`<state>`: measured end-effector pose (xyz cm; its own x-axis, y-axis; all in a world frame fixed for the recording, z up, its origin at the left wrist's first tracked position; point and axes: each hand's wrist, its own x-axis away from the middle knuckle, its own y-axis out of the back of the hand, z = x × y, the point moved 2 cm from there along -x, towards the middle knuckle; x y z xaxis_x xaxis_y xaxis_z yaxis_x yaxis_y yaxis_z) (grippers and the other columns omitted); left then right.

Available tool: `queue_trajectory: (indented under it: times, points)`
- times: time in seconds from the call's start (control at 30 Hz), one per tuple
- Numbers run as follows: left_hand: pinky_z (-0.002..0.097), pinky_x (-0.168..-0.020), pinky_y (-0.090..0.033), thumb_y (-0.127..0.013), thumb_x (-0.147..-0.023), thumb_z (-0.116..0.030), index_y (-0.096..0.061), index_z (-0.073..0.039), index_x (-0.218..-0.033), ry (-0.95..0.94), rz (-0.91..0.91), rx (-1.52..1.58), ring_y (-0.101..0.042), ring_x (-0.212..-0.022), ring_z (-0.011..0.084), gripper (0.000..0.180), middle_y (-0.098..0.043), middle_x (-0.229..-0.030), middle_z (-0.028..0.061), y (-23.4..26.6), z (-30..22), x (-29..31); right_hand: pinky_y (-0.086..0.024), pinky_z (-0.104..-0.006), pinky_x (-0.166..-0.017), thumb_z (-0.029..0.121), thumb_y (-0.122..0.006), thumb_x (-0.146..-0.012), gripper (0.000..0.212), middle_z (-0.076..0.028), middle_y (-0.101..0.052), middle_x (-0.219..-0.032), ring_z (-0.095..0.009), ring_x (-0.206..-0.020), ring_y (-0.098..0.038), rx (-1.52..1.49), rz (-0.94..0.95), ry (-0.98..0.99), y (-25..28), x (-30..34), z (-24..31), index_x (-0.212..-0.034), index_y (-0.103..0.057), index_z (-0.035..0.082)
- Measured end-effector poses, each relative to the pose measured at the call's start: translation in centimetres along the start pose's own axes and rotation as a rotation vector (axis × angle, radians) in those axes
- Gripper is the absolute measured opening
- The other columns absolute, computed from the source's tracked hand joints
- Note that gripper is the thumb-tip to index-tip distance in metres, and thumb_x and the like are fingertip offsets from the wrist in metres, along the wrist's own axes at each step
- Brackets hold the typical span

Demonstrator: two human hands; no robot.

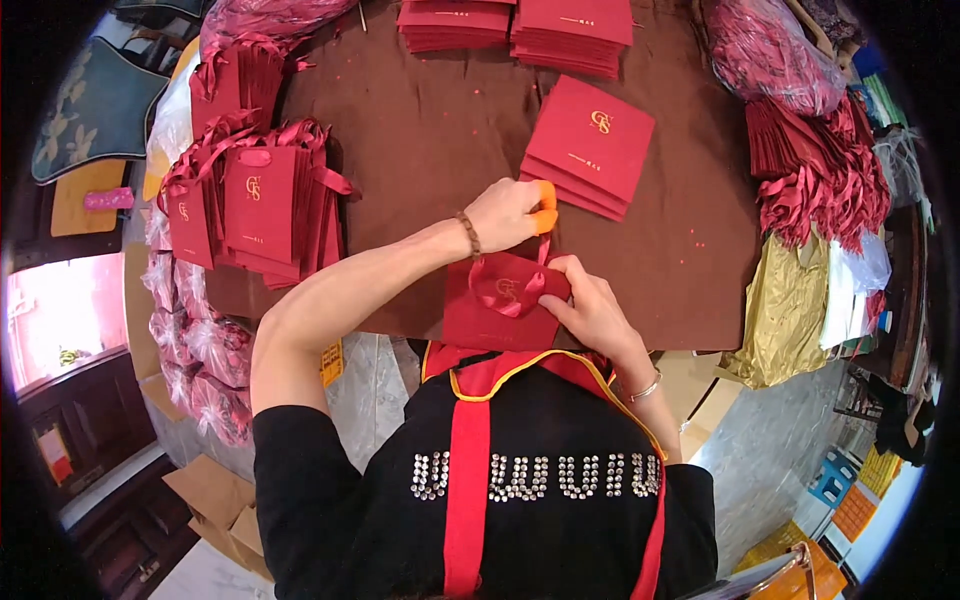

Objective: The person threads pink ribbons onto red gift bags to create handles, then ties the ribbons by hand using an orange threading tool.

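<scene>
A small red paper gift bag (462, 318) with a gold emblem lies at the table's near edge, close to my body. My right hand (592, 308) grips the bag's right side, thumb on the front face. Just above the bag, my left hand (505, 212) has its fingers closed on the red ribbon handle (544, 247), which runs up from the bag; another loop of ribbon hangs across the bag's front. Orange finger covers (544, 208) sit on two of the left fingers. A short stack of flat red bags (595, 150) without visible handles lies beyond my hands.
Brown cloth (430, 130) covers the table. Flat red bags (570, 35) are piled at the far edge. Ribboned bags (265, 205) stand at left, with more bundled bags (815, 175) at right. Plastic-wrapped bundles (215, 350) are beside the table at left; gold plastic (785, 310) hangs at right.
</scene>
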<state>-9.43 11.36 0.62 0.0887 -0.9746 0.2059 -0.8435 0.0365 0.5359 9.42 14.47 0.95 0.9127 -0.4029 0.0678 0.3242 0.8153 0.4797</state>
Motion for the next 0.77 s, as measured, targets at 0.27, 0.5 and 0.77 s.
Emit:
queue_trajectory:
  times: [0.27,0.5,0.77]
  points:
    - [0.0278,-0.069,-0.047,-0.057,-0.086,-0.017,-0.062,-0.002,-0.098,0.082,-0.239,0.026,-0.059,-0.076,0.0123,0.020,-0.065,-0.081,0.0056,4.5,-1.4,-1.8,-0.043,-0.0331,-0.057,0.009,-0.067,-0.081,0.033,-0.014,-0.057,-0.071,-0.023,-0.061,-0.055,-0.024,0.125,-0.017,0.6,-0.4,0.2,-0.104,-0.045,0.003]
    - [0.0245,-0.089,-0.044,-0.047,-0.095,-0.015,-0.047,-0.005,-0.130,0.068,-0.299,0.958,-0.052,-0.103,0.0112,0.036,-0.055,-0.116,0.0032,4.5,2.4,2.5,-0.049,-0.0271,-0.082,-0.003,-0.065,-0.081,0.041,-0.006,-0.054,-0.105,-0.012,-0.099,-0.054,-0.915,-0.166,-0.075,0.6,-0.6,-1.0,-0.110,-0.037,0.007]
    - [0.0316,-0.095,-0.043,-0.053,-0.093,-0.024,-0.019,-0.015,-0.144,0.310,-0.111,1.155,-0.048,-0.116,0.0165,0.062,-0.043,-0.134,0.0065,-2.4,-0.2,5.0,-0.042,-0.0326,-0.091,-0.003,-0.067,-0.078,0.056,-0.008,-0.052,-0.112,-0.016,-0.104,-0.052,-0.868,-0.322,-0.162,-1.6,-3.0,-1.1,-0.123,-0.035,0.008]
